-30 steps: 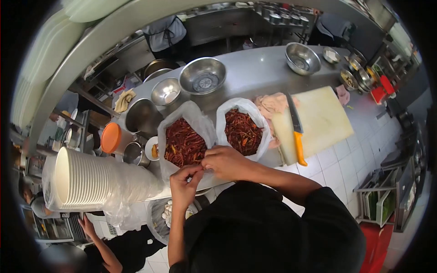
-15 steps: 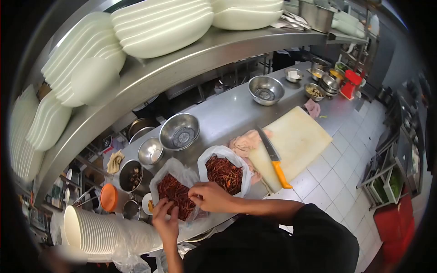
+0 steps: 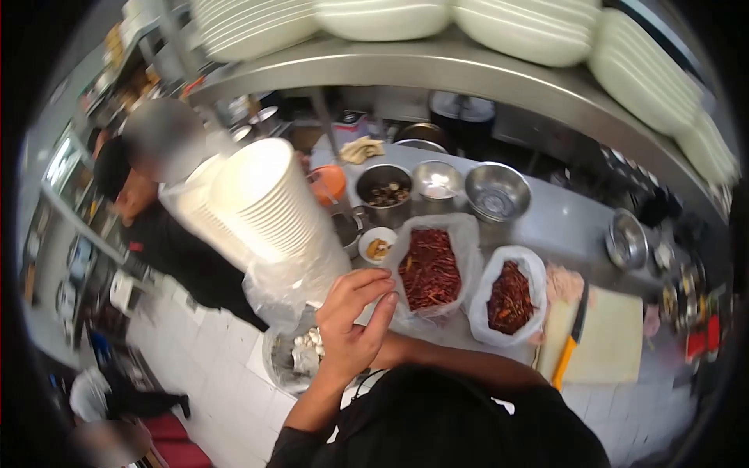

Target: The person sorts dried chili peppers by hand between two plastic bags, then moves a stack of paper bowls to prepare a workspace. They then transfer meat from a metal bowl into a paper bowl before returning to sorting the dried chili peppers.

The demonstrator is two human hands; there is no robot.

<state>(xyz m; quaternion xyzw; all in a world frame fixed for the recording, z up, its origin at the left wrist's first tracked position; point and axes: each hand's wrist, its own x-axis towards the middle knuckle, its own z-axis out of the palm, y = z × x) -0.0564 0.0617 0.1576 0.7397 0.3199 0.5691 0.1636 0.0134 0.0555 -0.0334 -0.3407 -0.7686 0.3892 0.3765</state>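
Note:
My left hand (image 3: 351, 316) is raised beside the left-hand plastic bag, its fingers stretched out and the thumb apart from them, with nothing seen in it. That clear bag (image 3: 468, 243) stands unfolded at the top, full of what look like dried red chillies (image 3: 431, 269). Behind my left hand, my right wrist (image 3: 390, 351) shows, but the fingers of that hand are hidden. A second bag (image 3: 488, 327) of similar dark red chillies (image 3: 511, 300) sits to the right. Near my left fingertips is a small white bowl (image 3: 365, 248) with yellowish pieces.
A knife (image 3: 569, 347) with an orange handle lies on the cutting board (image 3: 616, 335). Steel bowls (image 3: 497, 191) line the counter's back. Stacked white tubs (image 3: 269, 203) stand left. Below them is a container (image 3: 277, 363) with white pieces. A person in black (image 3: 191, 257) stands beyond the tubs.
The view has swung left, bringing co-workers into sight. My hands have come out of the left bag of chillies, moving toward its near left side.

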